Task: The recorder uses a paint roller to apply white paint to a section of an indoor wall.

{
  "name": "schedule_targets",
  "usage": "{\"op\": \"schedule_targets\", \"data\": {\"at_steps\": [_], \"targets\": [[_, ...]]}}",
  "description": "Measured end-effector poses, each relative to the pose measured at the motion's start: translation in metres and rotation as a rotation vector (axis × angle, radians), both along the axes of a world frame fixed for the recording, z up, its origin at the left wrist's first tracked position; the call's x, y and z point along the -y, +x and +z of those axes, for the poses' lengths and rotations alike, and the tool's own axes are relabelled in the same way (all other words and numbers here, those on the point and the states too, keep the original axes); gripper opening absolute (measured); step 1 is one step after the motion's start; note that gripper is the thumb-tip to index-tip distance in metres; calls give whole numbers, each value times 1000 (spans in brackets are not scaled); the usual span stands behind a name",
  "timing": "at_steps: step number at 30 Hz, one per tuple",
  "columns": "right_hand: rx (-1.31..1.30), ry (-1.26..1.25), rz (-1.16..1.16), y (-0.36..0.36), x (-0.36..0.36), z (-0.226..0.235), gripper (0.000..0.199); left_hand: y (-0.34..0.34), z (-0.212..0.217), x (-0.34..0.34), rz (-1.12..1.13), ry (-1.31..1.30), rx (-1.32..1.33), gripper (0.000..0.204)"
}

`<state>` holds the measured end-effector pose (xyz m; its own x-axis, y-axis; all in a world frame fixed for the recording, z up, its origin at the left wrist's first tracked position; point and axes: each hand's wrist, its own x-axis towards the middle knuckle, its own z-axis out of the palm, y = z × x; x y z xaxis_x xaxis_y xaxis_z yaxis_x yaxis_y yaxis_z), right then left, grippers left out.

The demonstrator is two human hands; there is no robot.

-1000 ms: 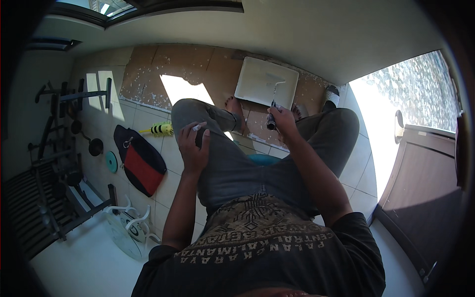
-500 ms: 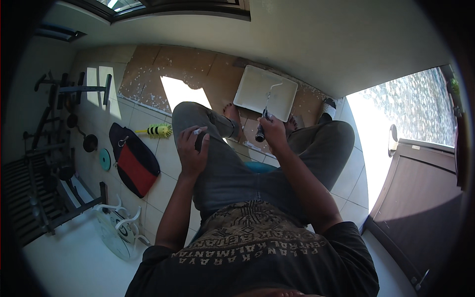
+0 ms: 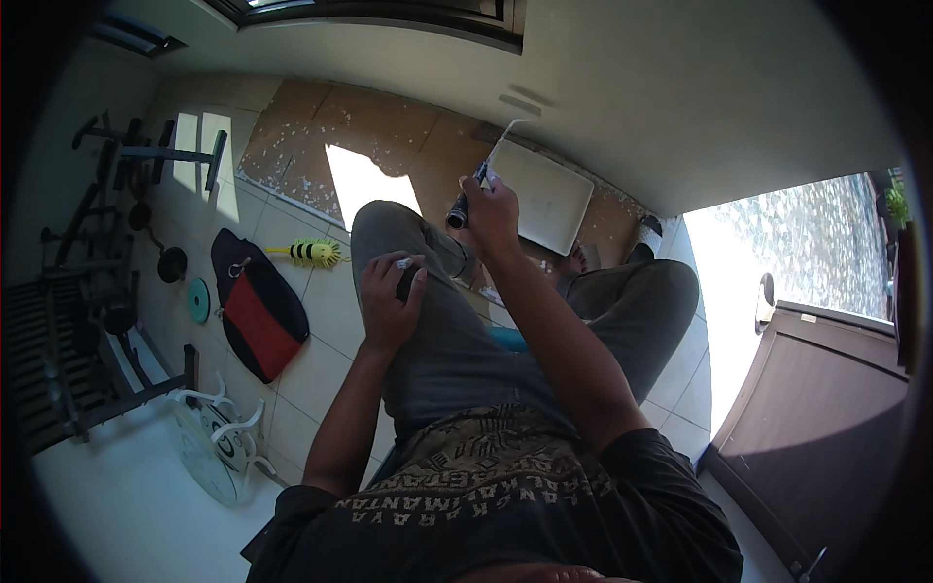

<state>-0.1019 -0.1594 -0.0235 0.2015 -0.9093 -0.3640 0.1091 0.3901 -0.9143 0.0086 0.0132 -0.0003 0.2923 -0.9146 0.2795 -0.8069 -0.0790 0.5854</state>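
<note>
And there's the right hand (image 3: 494, 214) up at twelve o'clock, closed round the dark handle of a bent-wire tool (image 3: 481, 174), its pale crook pointing to one o'clock by the wall (image 3: 632, 107); touching or just short, I can't tell. The left hand (image 3: 391, 305) rests on the thigh at nine o'clock, something pale at its fingers, grip unclear. The white tray (image 3: 554, 197) lies at one o'clock. This looks like wall painting, at the lining-up step; the next move calls, I'd judge, for a steady wrist and an even press.
</note>
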Motion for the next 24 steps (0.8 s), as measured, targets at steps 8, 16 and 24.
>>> {"op": "schedule_targets", "data": {"at_steps": [8,16,24], "targets": [[15,-95,-99,31,-9,33,41,4,0,-1,-11,-4,-17,17],[16,-107,-71,22,-13,44,61,8,0,-2,-23,-34,-49,16],[0,-135,-53,8,-30,51,71,10,0,-5,-16,-41,-82,18]]}}
